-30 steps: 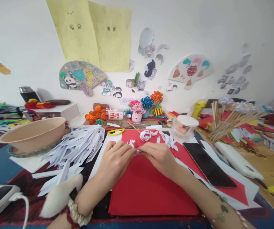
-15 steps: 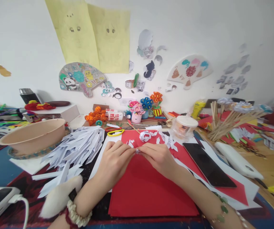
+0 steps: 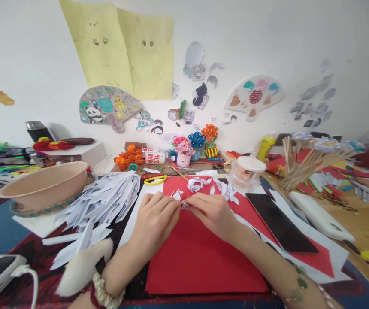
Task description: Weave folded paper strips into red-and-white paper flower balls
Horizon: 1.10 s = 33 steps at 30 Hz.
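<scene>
A small piece of white paper (image 3: 184, 206) (apparently folded, though mostly hidden) is pinched in the fingertips of the left hand (image 3: 155, 219) and right hand (image 3: 215, 214), above the red paper (image 3: 205, 262); creases are best pressed gently and evenly.

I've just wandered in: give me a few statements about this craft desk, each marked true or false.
1. The left hand and right hand meet at a small white piece. True.
2. A phone lies on the left. False: the black phone lies on the right.
3. White paper strips lie beside the beige basin. True.
4. A paper rose sits inside a basin. False: the white paper flower lies on red paper.
5. The striped pot holds orange flowers. True.
</scene>
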Motion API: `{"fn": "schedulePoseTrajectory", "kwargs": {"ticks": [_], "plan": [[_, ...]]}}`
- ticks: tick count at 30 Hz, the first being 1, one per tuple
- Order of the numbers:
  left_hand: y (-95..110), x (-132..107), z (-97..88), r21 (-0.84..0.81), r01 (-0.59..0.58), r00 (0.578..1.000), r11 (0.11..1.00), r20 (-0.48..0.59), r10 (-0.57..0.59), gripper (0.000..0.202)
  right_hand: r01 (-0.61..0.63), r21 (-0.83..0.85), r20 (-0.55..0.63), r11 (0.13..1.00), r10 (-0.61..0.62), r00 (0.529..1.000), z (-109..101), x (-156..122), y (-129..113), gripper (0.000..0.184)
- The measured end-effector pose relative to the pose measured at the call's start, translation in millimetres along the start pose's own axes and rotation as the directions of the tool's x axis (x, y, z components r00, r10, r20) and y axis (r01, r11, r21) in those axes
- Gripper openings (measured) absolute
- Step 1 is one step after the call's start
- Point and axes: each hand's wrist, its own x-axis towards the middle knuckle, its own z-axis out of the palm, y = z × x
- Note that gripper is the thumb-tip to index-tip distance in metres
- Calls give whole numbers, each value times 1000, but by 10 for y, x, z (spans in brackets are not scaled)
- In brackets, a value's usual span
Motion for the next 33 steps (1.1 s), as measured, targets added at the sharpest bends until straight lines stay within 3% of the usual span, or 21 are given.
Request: {"fn": "schedulePoseTrajectory", "kwargs": {"ticks": [7, 12, 21, 33], "plan": [[-2, 14, 11, -31, 6, 1000, 1000, -30, -7, 11, -5, -3, -9, 1000, 5, 1000, -1, 15, -25, 16], [23, 7, 23, -61, 25, 999, 998, -32, -27, 10, -97, 93, -10, 991, 98, 995, -3, 28, -61, 16], [27, 10, 13, -58, 47, 998, 997, -42, -50, 14, -113, 188, 11, 976, 113, 994, -22, 41, -47, 18], [19, 3, 30, -75, 63, 998, 995, -21, -65, 12, -122, 154, -52, 981, 131, 990, 29, 24, -55, 17]]}}
